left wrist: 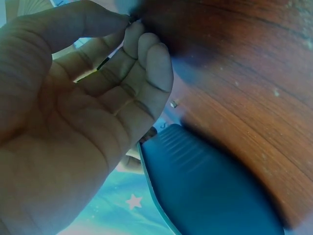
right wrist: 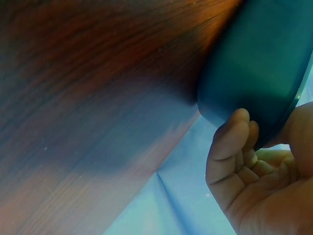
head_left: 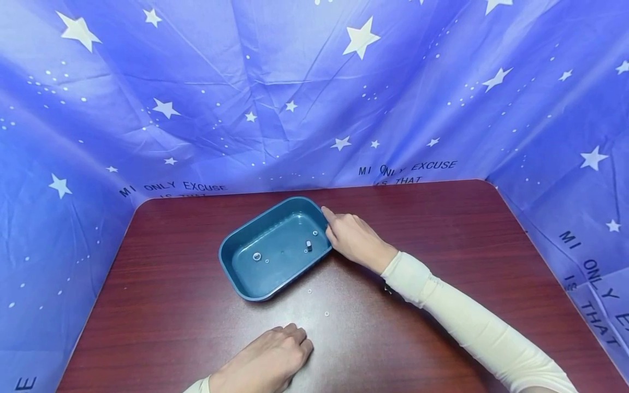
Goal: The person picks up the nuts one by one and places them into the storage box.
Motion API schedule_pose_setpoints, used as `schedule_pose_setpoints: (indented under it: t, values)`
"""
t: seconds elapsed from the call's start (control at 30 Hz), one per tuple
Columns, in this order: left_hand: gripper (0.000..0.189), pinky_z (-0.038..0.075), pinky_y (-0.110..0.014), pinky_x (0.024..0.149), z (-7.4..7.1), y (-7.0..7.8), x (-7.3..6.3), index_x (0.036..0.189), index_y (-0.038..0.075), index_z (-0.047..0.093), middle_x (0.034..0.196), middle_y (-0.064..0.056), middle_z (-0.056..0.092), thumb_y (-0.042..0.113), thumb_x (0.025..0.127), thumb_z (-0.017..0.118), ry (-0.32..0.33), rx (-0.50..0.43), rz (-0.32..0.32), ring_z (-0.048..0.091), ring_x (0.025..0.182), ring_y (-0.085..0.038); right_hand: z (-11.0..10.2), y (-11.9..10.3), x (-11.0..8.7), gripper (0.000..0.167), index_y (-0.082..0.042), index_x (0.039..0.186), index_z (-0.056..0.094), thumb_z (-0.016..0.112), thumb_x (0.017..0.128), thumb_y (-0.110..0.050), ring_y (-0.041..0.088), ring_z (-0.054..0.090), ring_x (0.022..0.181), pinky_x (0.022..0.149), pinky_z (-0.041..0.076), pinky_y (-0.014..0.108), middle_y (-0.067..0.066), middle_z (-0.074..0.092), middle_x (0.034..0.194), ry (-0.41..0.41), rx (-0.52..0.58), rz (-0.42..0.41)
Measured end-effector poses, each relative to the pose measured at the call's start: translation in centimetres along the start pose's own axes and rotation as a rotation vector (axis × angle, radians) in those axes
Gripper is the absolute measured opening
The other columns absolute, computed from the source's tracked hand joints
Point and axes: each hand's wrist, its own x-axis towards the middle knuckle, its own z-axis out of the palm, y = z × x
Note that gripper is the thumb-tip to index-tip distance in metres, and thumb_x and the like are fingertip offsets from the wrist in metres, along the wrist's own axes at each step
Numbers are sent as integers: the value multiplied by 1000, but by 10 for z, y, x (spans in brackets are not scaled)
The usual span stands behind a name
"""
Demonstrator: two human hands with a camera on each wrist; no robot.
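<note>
A teal plastic tray (head_left: 285, 240) stands at an angle on the table. My right hand (head_left: 356, 240) grips its right end, thumb and fingers about the rim; in the right wrist view the fingers (right wrist: 230, 142) curl against the tray's outer wall (right wrist: 254, 58). Near the front, my left hand (head_left: 272, 357) is low over the table. Its thumb (left wrist: 93, 19) and index finger pinch a small dark piece (left wrist: 133, 19), mostly hidden by the fingertips. Two small pale rings, a nearer ring (head_left: 326, 314) and a farther ring (head_left: 309, 291), lie between that hand and the tray.
Inside the tray lie a larger metal ring (head_left: 257, 256), a dark block-like piece (head_left: 308, 245) and several tiny rings. The reddish-brown wooden table (head_left: 172, 305) ends at a blue star-patterned cloth (head_left: 206, 109) behind and at both sides.
</note>
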Motion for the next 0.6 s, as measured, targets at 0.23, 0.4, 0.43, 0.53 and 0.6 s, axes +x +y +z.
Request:
schedule_pose_setpoints:
  t: [0.23, 0.4, 0.43, 0.53, 0.6]
  values:
    - [20, 46, -24, 64, 1, 0, 1, 91, 20, 71, 80, 8, 60, 8, 79, 82, -7, -19, 3, 59, 81, -7, -1, 0, -1, 51, 14, 152, 54, 55, 105, -6, 18, 64, 70, 64, 63, 44, 6, 61, 74, 4, -4, -5]
    - [18, 46, -23, 65, 0, -1, 1, 92, 20, 71, 81, 9, 59, 9, 81, 81, 9, -24, 7, 58, 81, -6, 0, 1, -1, 51, 14, 152, 54, 57, 105, -6, 18, 64, 69, 64, 63, 44, 5, 60, 71, 8, -7, -5]
    - [18, 46, -23, 66, -1, -2, 1, 93, 19, 71, 82, 9, 58, 9, 81, 81, 17, -32, 8, 57, 81, -6, 1, 1, -1, 51, 14, 152, 54, 57, 105, -6, 18, 64, 69, 65, 63, 44, 5, 62, 72, 8, -7, -4]
    - [19, 47, -22, 68, -7, -4, 1, 93, 18, 70, 82, 10, 57, 8, 81, 81, 59, -39, 9, 56, 81, -6, 2, 1, -1, 51, 14, 152, 54, 57, 105, -7, 18, 65, 70, 66, 63, 44, 8, 65, 76, 9, -10, -2]
    - [19, 47, -22, 69, -13, -7, 1, 93, 17, 70, 82, 9, 55, 7, 83, 81, 89, -49, 6, 54, 81, -6, 2, 1, -1, 52, 14, 152, 54, 57, 105, -7, 18, 64, 69, 64, 62, 43, 8, 65, 75, 5, -12, 0]
